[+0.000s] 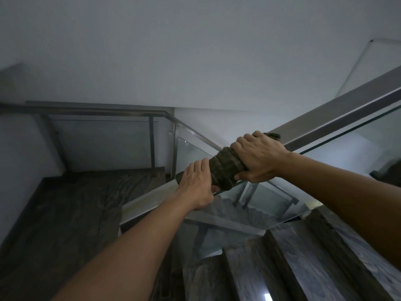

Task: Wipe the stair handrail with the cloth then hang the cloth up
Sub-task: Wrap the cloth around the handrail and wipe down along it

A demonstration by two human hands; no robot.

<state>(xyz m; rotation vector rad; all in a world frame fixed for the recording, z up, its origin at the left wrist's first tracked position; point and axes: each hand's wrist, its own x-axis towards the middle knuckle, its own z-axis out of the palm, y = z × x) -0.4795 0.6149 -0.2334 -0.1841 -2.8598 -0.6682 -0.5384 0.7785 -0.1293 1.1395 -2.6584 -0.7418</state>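
Observation:
A dark olive cloth (pixel 225 168) is wrapped around the grey metal stair handrail (pixel 338 114), which slopes from the upper right down toward the middle. My right hand (pixel 258 157) grips the upper part of the cloth around the rail. Just below it, my left hand (pixel 198 183) clasps the lower end of the cloth on the rail. The section of rail under the cloth and both hands is hidden.
A glass panel (pixel 358 153) hangs under the handrail. Dark marbled stair steps (pixel 303 257) descend at the lower right. A dark landing (pixel 71 213) lies at the left, bordered by another railing (pixel 104 112) with glass. A white wall fills the top.

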